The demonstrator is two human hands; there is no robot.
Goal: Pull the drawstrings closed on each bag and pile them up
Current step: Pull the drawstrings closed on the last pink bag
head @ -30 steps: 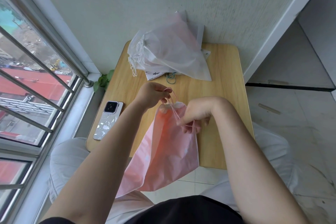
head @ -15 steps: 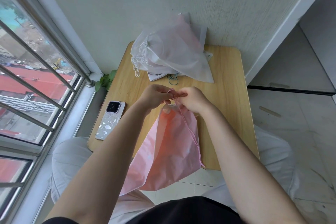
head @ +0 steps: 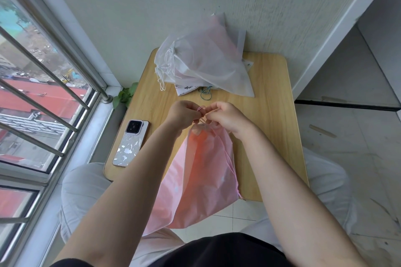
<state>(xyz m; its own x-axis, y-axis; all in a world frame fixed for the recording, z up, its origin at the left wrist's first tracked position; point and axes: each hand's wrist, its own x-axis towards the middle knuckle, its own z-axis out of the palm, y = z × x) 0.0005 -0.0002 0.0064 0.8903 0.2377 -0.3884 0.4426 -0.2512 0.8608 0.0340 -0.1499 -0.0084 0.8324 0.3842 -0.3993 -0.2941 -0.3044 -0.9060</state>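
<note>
Pink bag (head: pixel 201 171): long axis runs from its gathered mouth toward the person, lower part hanging off the worktop (head: pixel 271 115) edge. Left hand (head: pixel 184 115) and right hand (head: pixel 227 117), touching, each grip pinched on the drawstring (head: pixel 201 109) directly above the mouth; finished pile (head: pixel 204 65) lies beyond, by the wall.

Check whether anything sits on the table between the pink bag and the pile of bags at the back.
Nothing solid does. Between the pink bag and the pile of bags lies bare wooden table, apart from a small teal cord loop at the pile's near edge. The phone lies off to the left.
</note>
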